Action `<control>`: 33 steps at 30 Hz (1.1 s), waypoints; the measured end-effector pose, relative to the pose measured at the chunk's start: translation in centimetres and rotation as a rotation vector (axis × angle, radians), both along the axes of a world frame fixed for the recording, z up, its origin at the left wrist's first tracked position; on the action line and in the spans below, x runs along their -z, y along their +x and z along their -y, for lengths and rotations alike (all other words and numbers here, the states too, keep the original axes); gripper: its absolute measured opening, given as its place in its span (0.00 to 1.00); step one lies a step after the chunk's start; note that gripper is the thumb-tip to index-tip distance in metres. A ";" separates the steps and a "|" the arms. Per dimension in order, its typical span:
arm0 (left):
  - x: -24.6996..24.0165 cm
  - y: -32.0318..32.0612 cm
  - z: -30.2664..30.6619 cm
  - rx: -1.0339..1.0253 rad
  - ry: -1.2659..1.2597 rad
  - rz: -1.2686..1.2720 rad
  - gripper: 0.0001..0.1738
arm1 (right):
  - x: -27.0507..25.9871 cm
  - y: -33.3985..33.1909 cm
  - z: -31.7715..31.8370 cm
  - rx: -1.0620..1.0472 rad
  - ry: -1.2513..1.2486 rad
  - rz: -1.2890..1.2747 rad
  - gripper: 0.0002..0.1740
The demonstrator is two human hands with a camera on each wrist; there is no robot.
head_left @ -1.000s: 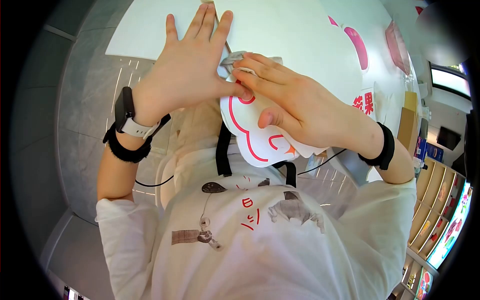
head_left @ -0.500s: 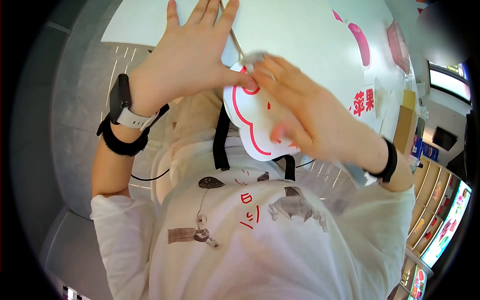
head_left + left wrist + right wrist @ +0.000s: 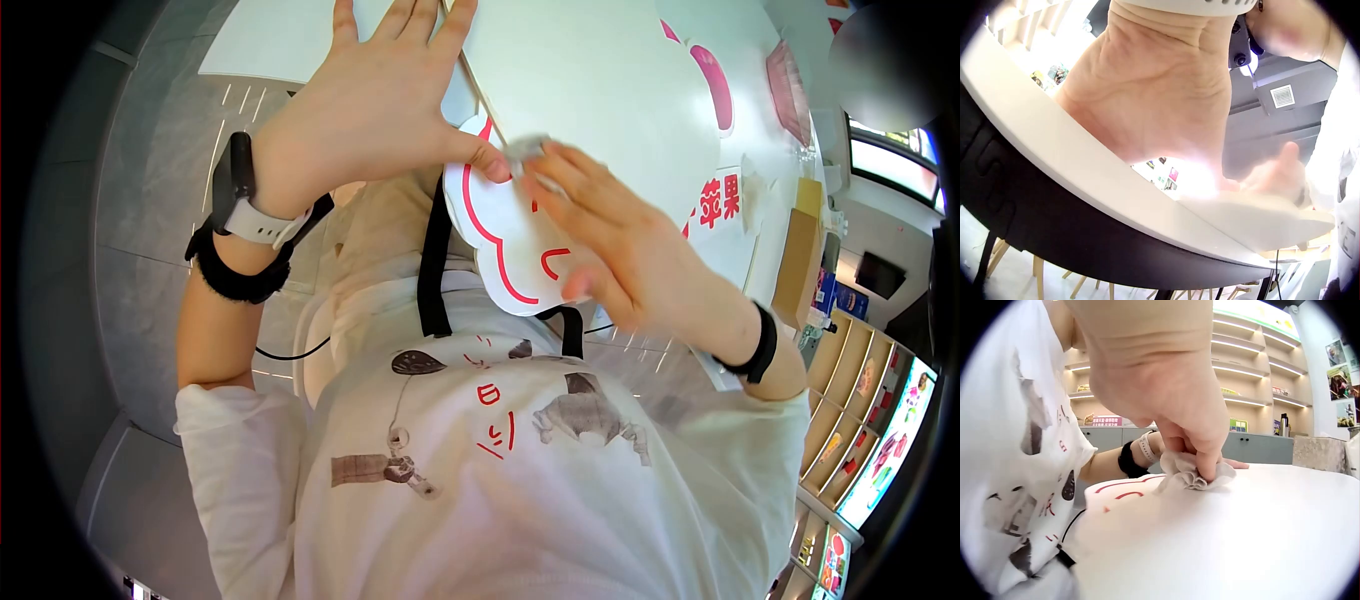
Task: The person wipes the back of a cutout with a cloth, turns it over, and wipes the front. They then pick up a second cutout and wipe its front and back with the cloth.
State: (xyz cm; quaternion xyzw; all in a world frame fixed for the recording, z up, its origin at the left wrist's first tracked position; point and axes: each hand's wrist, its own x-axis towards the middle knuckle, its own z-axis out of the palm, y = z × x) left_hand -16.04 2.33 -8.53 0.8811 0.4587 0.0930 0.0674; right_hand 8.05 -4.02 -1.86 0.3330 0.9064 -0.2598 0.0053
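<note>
While my left hand lies spread at eleven o'clock, thumb on the red-lined board | my right hand, fingers extended, presses the crumpled cloth near twelve | open room over the white tabletop at one | only the left wrist view shows the board overhanging; the right, the cloth's folds

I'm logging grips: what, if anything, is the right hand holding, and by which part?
A crumpled cloth, by its bunched middle, pressed beneath the fingers of the right hand rather than pinched: the thumb is apart from it.
</note>
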 end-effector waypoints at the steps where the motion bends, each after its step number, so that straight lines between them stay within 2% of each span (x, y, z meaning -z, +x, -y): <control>1: -0.8 0.3 0.3 -0.033 -0.032 -0.037 0.67 | -0.1 0.6 0.8 0.037 -0.067 0.019 0.39; 2: -2.3 0.8 0.9 -0.061 -0.063 -0.075 0.66 | -0.2 1.1 1.6 0.044 -0.098 0.027 0.44; 4: -2.5 1.2 0.8 -0.066 -0.087 -0.084 0.66 | -0.4 2.5 3.0 0.053 -0.145 0.041 0.43; 5: -1.0 0.7 0.1 -0.044 -0.079 -0.054 0.65 | -0.5 3.1 3.7 0.057 -0.166 0.047 0.43; 6: -0.6 0.6 -0.2 -0.022 -0.073 -0.024 0.65 | -0.8 3.6 4.5 0.121 -0.201 0.036 0.43; 8: -0.6 0.5 -0.3 -0.029 -0.094 -0.049 0.65 | -1.2 5.1 5.8 0.121 -0.182 0.069 0.32; 9: -0.7 0.5 -0.3 -0.033 -0.104 -0.062 0.65 | -1.4 6.0 6.5 0.121 -0.172 0.086 0.33; 12: 1.3 1.2 0.3 -0.122 0.101 -0.025 0.54 | -1.1 8.8 8.8 0.214 -0.199 -0.010 0.29; 15: 1.4 1.5 0.3 -0.171 0.064 0.007 0.48 | -1.0 10.7 11.4 0.432 -0.223 -0.087 0.30; 18: 1.9 1.4 -0.1 -0.208 -0.013 0.232 0.45 | 1.1 12.8 13.9 0.779 -0.300 -0.534 0.40; 21: 1.7 1.4 -0.6 -0.307 -0.102 0.479 0.42 | 4.6 14.3 15.6 1.187 -0.180 -0.922 0.47; 22: 1.4 1.6 -0.7 -0.343 -0.129 0.539 0.43 | 4.5 13.4 15.2 1.313 -0.220 -1.090 0.49; 25: 1.5 2.1 -1.4 -0.408 -0.223 0.690 0.44 | 5.4 12.0 13.3 1.351 -0.266 -1.420 0.49; 26: 2.3 2.2 -1.7 -0.392 -0.256 0.780 0.45 | 5.5 11.3 12.7 1.288 -0.308 -1.498 0.42; 27: 1.8 2.0 -2.0 -0.372 -0.291 0.869 0.46 | 5.6 10.7 12.1 1.239 -0.191 -1.340 0.37; 30: -1.8 3.7 -0.3 -0.444 -0.491 1.137 0.41 | 5.4 9.7 10.7 1.097 0.155 -0.842 0.22; 33: -2.7 3.2 -1.2 -0.418 -0.642 1.393 0.38 | 4.3 9.7 10.3 1.071 0.106 -0.765 0.19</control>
